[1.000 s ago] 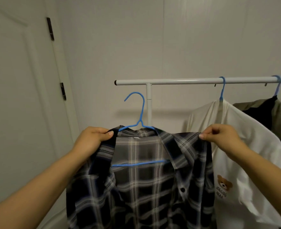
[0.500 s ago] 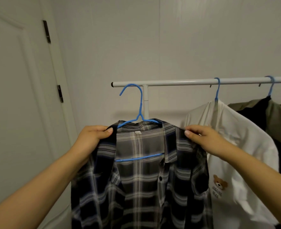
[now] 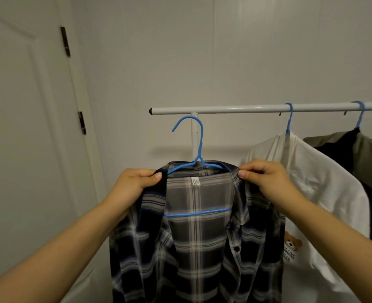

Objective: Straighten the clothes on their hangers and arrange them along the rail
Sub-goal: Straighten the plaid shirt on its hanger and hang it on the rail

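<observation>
The shirt (image 3: 198,248) is navy, grey and white plaid on a blue hanger (image 3: 199,154). The rail (image 3: 246,110) is white. The tee (image 3: 324,193) is white with a brown bear (image 3: 292,243).

Head view, facing rail (image 3: 268,110), close above hands (image 3: 134,182)

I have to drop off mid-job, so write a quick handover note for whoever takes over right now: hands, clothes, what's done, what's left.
Left hand grips the plaid shirt at its left shoulder; right hand pinches its right shoulder.
The shirt sits on a blue hanger whose hook is below the rail, not on it.
Done: white bear-print shirt and a dark garment hang on the rail at right.
Left: hook the plaid shirt onto the rail, then even the spacing.
</observation>
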